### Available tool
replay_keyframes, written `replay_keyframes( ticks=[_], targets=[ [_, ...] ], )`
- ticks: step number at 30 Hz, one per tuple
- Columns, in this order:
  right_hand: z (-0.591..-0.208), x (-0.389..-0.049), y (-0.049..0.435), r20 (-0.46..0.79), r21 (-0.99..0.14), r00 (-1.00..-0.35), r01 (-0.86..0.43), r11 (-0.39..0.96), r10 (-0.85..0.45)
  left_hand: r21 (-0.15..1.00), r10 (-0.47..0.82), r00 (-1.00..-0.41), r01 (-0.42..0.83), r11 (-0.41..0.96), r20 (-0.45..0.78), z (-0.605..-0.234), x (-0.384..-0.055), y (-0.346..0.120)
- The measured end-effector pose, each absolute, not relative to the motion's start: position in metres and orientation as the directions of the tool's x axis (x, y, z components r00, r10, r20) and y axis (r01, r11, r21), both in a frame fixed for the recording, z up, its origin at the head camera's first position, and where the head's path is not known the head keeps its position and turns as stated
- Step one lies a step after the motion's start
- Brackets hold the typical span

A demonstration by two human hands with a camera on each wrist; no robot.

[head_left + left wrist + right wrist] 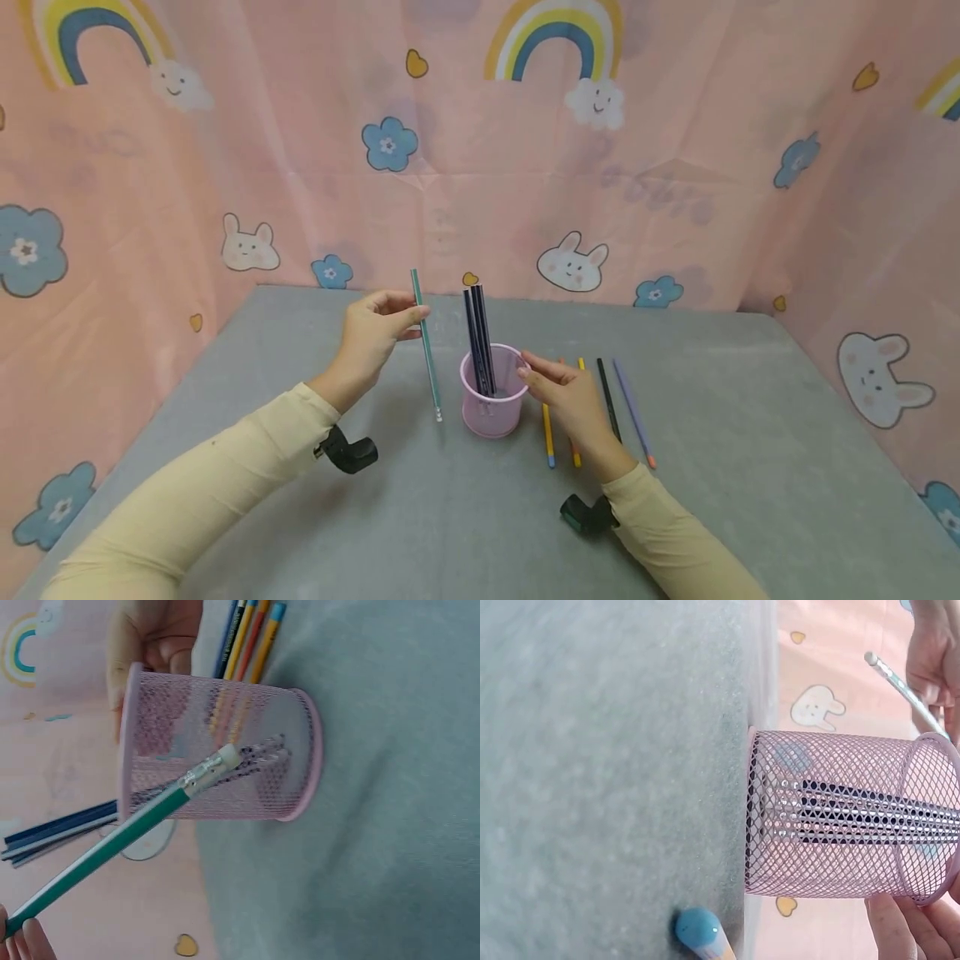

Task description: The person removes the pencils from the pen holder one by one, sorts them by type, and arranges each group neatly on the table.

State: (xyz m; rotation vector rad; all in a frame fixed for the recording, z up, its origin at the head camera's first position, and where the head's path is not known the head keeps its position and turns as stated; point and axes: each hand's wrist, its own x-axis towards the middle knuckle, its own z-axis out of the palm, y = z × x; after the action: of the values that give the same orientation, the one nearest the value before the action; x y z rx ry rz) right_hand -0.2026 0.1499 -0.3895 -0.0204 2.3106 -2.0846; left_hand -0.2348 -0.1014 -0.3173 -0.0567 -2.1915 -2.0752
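Soft diffuse light, faint blurry shadows

My left hand is raised, thumb and fingers pinched in a grip. My right hand sits lower, gripping between thumb and fingers. Both my sleeved arms reach forward.

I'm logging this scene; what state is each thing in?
Pink cup: upright on the table.
Dark pencils: leaning inside the cup.
Right hand: holding the cup by its rim.
Green pencil: tilted, eraser end down, outside the cup.
Left hand: pinching the green pencil.
Loose pencils: lying on the table.
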Motion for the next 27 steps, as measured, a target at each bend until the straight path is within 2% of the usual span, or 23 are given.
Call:
replay_keyframes(
  ticks=[16,27],
  targets=[
    [-0.390,-0.204,0.150,-0.011,-0.995,-0.999,0.007,0.096,-0.039,0.973,-0.014,-0.983,-0.185,0.141,-0.185,-0.347,-0.259,-0.101],
    [-0.390,-0.202,0.153,0.000,-0.991,-0.999,-0.005,0.132,-0.037,0.945,-0.016,-0.975,-0.220,0.243,-0.223,-0.370,-0.273,-0.098]
  ],
)
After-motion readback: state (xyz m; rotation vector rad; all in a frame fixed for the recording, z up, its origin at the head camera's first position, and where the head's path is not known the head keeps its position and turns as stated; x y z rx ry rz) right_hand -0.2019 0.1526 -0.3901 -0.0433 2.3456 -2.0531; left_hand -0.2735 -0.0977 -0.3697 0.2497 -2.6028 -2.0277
